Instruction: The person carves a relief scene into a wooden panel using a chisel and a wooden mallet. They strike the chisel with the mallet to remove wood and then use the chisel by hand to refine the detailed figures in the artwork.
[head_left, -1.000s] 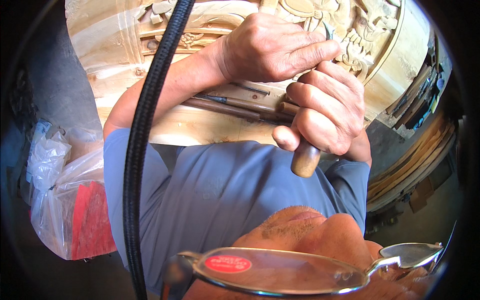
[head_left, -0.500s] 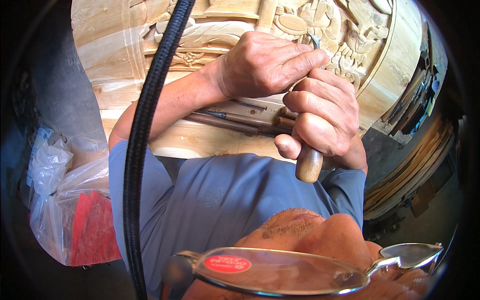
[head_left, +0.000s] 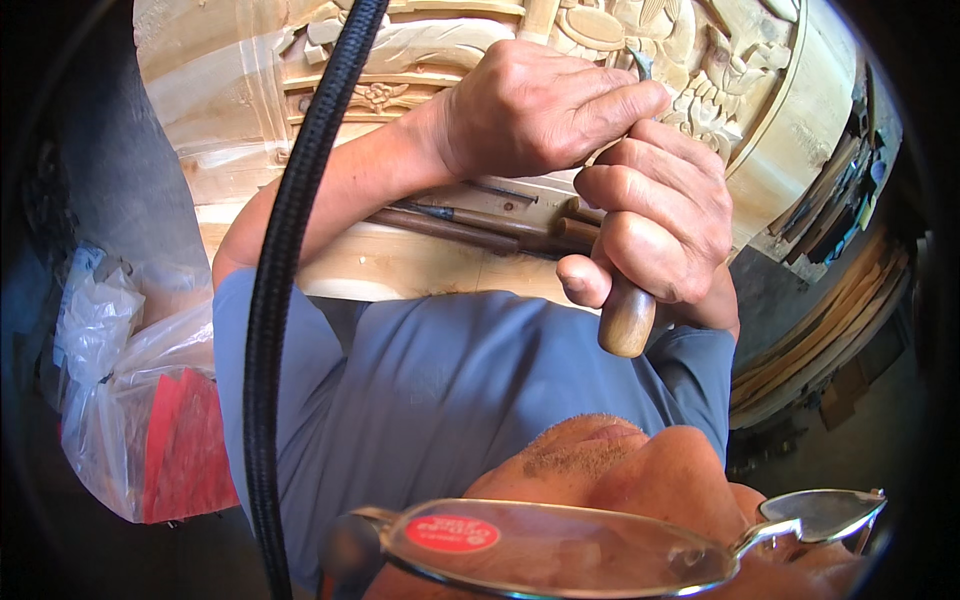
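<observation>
My right hand [head_left: 665, 215] wraps round the wooden handle of a carving gouge [head_left: 628, 320], whose rounded butt sticks out below the fist toward my chest. Higher up, my left hand [head_left: 535, 110] is closed about the tool's shaft, its thumb laid along it beside the right knuckles. The small metal end of the gouge shows past the left thumb, over a pale wooden panel [head_left: 225, 125] carved in relief. Where the edge meets the wood is hard to make out. Both hands rest close together over the panel's near right part.
Several wooden-handled chisels [head_left: 470, 230] lie below my left forearm, near the panel's front edge. A black braided cable [head_left: 290, 240] crosses the view on the left. Plastic bags [head_left: 110, 370] with something red stand at lower left; curved wooden boards [head_left: 830, 330] are stacked at right.
The view has shifted a little, so the panel sits higher. Both hands keep their grip, and the gouge has moved slightly to the right.
</observation>
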